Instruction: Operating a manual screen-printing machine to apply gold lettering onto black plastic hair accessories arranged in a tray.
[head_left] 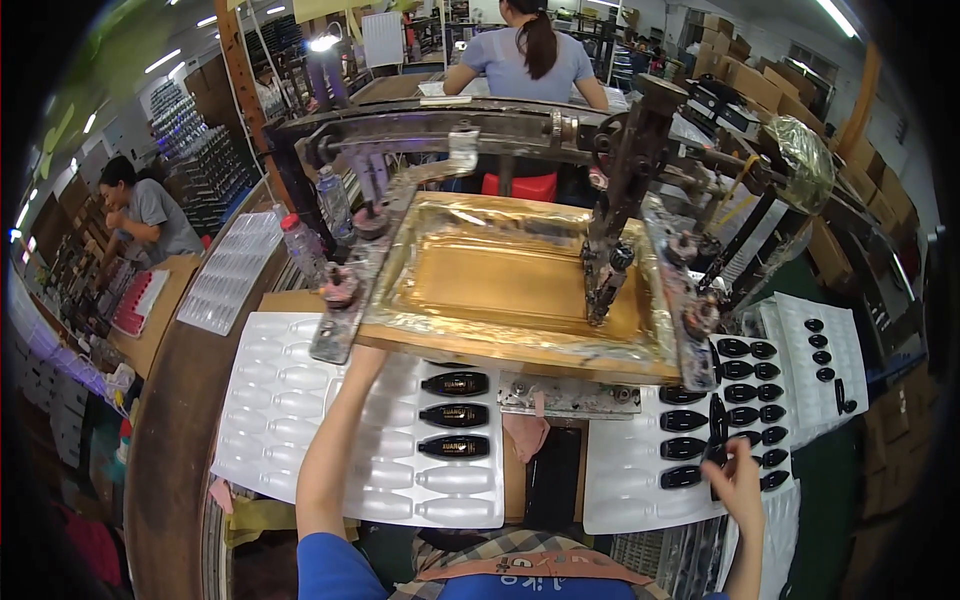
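Blk pc. point(714, 453) at my R hand point(736, 472) is sitting to the near right of the gold screen frame point(490, 280); thumb & fingers are bending round it, but I can't tell from here if they're gripping or only touching. Another blk pc. is lying lengthwise just beyond it. My L forearm is running up to the frame's near left corner, hand hiding under the edge, so can't tell if those fingers are clenched or loose.

R white tray point(632, 505), near right of frame, is holding a column of glossy blk ovals point(683, 449); more blk pcs point(742, 393) are lying in rows farther right. L white tray point(455, 508), near left of frame, is showing 3 full blk pcs w/ gold print point(455, 415), plus a part-hidden one by the frame, & molded hollows.

Btwn trays, near side of frame, a pink cloth point(528, 436) is hanging above a dk slab point(553, 485). Red-capped bottle point(303, 250) is standing left of frame. A co-worker in a lt-blue top point(530, 60) is sitting beyond it, back turned; brown boxes point(755, 70) are piling up far right.
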